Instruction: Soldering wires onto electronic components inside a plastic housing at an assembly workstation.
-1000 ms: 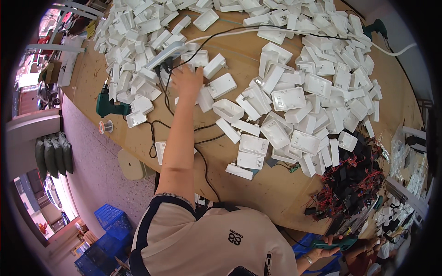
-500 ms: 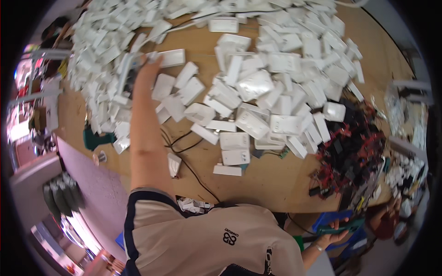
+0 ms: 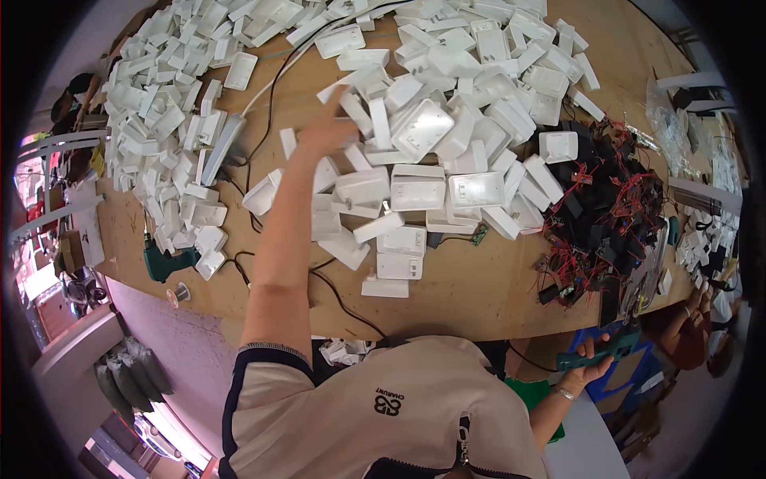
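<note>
My left hand point(image 3: 327, 128) is stretched far out over a wooden table point(image 3: 479, 295), its fingers spread and touching the white plastic housings point(image 3: 415, 188) heaped there. Nothing shows in its grip. My right hand point(image 3: 589, 369) is low at the table's near right edge, below the tabletop. It is closed around a green hand-held power tool point(image 3: 610, 350). Another large heap of white housings point(image 3: 167, 120) lies to the left of my arm.
A tangle of black parts with red wires point(image 3: 606, 207) lies at the right. A black cable point(image 3: 271, 96) and a grey power strip point(image 3: 223, 148) cross the table. A second green tool point(image 3: 163, 263) sits at the left edge. Another person's sleeve point(image 3: 686, 331) shows at the right.
My left hand has moved to the right, from the grey power strip and cable into the middle heap of white housings. The view has shifted with my head.
</note>
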Demonstrator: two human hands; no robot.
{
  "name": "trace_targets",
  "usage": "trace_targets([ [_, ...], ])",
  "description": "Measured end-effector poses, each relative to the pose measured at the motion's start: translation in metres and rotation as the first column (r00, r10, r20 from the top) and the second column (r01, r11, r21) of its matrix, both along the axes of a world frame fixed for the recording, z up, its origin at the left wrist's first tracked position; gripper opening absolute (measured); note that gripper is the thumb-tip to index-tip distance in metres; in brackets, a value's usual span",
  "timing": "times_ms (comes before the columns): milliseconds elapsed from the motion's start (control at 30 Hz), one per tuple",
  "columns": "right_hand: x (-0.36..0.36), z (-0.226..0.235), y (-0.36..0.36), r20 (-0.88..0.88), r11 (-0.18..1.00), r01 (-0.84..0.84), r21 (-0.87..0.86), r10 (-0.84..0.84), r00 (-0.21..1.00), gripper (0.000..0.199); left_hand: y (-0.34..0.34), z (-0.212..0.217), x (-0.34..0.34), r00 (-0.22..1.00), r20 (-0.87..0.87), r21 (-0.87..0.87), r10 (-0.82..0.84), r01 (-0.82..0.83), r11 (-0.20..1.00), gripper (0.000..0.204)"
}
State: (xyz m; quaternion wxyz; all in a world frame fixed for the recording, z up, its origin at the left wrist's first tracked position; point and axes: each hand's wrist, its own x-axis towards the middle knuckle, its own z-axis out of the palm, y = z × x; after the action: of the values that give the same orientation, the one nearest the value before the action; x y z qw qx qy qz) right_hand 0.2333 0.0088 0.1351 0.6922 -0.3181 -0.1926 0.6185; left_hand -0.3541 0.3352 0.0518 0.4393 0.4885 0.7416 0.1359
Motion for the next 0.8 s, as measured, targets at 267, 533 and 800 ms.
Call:
trace_targets([
  [267, -0.005, -0.002, 0.011, -0.106, 0.999, -0.043, 0.025, 0.046, 0.993, 0.061, -0.038, -0.002, 0.051, 0.984, -0.079, 0.185, -0.159, 0.171, 0.968, 0.073],
  [533, -0.012, 0.006, 0.017, -0.076, 0.991, -0.108, 0.081, 0.115, 0.99, 0.062, -0.064, 0.019, 0.132, 0.837, -0.032, 0.069, -0.547, 0.548, 0.834, 0.057],
  [800, 0.014, -0.005, -0.006, -0.031, 0.998, 0.06, 0.015, -0.06, 0.998, 0.065, -0.045, 0.111, 0.15, 0.559, -0.219, 0.076, -0.8, 0.827, 0.557, 0.04],
])
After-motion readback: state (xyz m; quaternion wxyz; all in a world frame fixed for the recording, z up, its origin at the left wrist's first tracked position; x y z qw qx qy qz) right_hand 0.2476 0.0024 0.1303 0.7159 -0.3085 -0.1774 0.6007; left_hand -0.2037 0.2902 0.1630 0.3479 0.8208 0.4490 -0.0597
